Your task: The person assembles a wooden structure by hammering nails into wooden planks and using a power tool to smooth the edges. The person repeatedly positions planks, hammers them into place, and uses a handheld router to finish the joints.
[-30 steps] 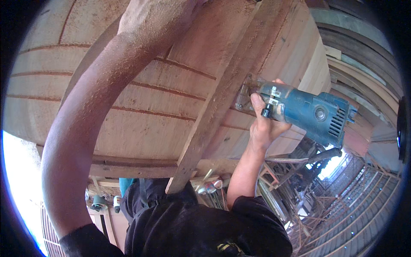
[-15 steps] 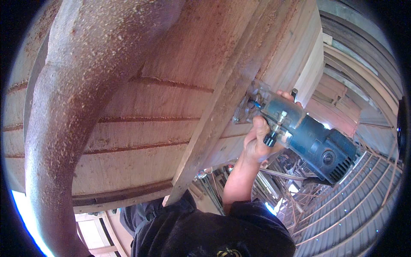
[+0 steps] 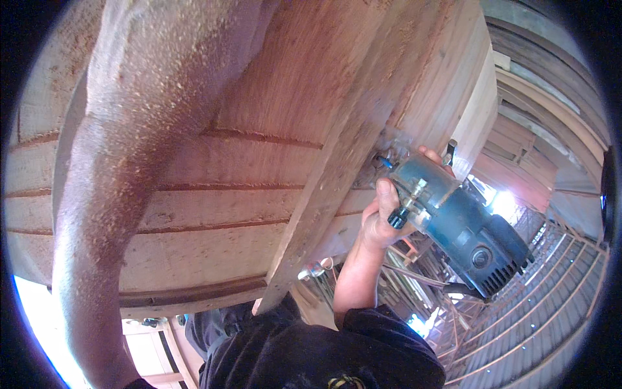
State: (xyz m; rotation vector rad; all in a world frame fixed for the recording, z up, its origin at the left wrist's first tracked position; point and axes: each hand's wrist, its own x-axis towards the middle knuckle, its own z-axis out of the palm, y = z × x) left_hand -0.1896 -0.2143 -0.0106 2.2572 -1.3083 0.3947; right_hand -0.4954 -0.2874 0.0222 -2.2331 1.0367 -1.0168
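My right hand [image 3: 380, 225] grips a teal trim router [image 3: 463, 223] around its body, with the thumb beside the black knob and fingertips showing on the far side. The router's clear base [image 3: 392, 146] sits at the wooden panel [image 3: 272, 97], close beside a straight wooden batten [image 3: 324, 188]. The cutting bit cannot be made out. My left forearm [image 3: 129, 155], speckled with sawdust, stretches across the left side over the panel. The left hand lies beyond the top of the picture.
Several dark grooves [image 3: 227, 188] with sawdust run across the panel and meet the batten. A power cord [image 3: 459, 290] trails from the router's end. Stacked boards [image 3: 544, 97] stand at the right, and a ribbed metal roof [image 3: 538, 311] shows at lower right.
The router's rear end has swung down and a little left in the picture, its base staying by the batten. The view has shifted slightly; my right hand keeps its grip.
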